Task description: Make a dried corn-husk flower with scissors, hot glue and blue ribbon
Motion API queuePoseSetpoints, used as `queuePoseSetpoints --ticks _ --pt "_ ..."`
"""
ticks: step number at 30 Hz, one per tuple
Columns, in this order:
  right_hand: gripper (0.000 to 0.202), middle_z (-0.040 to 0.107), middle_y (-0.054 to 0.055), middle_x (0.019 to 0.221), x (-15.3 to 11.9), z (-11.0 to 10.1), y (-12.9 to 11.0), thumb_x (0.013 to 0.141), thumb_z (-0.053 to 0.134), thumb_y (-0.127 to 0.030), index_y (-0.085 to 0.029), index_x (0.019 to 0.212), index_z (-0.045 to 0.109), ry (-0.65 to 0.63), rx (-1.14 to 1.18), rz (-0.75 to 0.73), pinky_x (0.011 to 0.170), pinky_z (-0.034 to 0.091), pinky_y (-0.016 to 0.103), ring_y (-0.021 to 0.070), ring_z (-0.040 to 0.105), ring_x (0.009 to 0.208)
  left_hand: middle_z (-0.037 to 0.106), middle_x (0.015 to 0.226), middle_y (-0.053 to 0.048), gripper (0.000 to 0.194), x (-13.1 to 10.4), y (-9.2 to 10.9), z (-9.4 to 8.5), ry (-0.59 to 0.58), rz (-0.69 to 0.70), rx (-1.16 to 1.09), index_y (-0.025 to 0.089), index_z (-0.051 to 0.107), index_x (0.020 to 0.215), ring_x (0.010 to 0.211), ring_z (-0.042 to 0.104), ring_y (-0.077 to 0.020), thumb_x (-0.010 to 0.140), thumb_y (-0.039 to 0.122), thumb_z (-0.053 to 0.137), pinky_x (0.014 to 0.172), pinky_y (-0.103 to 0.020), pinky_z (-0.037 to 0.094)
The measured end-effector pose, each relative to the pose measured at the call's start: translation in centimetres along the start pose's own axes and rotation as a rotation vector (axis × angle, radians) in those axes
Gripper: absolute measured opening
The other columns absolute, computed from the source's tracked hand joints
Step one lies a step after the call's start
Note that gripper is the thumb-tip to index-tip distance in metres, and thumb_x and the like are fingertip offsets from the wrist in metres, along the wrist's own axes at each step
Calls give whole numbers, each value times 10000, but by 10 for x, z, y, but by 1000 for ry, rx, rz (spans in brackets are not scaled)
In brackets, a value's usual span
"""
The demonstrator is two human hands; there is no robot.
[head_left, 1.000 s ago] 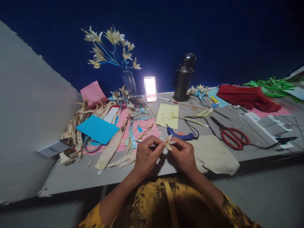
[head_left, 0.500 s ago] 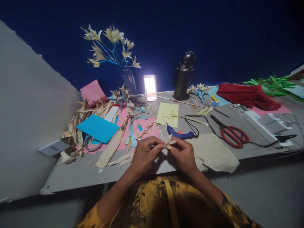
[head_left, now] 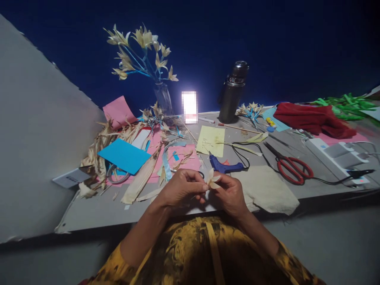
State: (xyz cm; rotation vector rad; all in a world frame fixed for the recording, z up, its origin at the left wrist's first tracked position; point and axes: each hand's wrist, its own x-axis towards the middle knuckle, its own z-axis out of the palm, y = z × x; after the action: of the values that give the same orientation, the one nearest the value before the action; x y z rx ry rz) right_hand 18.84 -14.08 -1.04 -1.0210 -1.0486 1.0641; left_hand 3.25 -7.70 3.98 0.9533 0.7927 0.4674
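Head cam: we're pinching pale flower [head_left: 213, 181] w/ R hand [head_left: 230, 194], can't tell L hand [head_left: 184, 187] grip; should be going lightly on petals [head_left: 211, 174].

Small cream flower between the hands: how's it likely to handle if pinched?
The cream flower is probably very light, given its small size and thin petals. Those splayed petals look semi-stiff, but might crease under pressure. Their narrow tips could tear if pushed.
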Motion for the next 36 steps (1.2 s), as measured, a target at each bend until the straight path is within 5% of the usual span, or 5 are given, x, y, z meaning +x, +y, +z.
queuePoseSetpoints --ticks 14,18,24,36 --pt "202 632 -1 701 -8 4 -7 869 694 -382 -191 806 678 0 36 59 588 467 223 134 563 621 612 471 -14 412 4 -11 7 -94 -114 -205 119 635 578 382 588 -138 490 361 956 436 -248 518" --pt "188 618 -10 688 -8 7 -8 862 680 -371 -197 798 654 65 9 37 568 477 221 134 560 603 615 489 -13 417 4 -14 13 -9 -42 -189 130 642 622 426 598 -147 519 394 947 459 -247 491" --pt "181 642 7 767 -6 4 -5 889 667 -360 -185 846 675 41 -25 -16 650 489 223 142 571 701 674 646 -9 280 0 -10 13 212 259 -2 132 706 692 584 584 -91 594 288 916 591 -198 460" --pt "249 626 -4 700 -1 2 -10 844 730 -388 -178 724 670 23 -71 11 630 453 232 141 547 658 635 612 18 262 0 -20 17 305 328 15 152 666 699 557 540 -95 663 316 866 565 -211 428"
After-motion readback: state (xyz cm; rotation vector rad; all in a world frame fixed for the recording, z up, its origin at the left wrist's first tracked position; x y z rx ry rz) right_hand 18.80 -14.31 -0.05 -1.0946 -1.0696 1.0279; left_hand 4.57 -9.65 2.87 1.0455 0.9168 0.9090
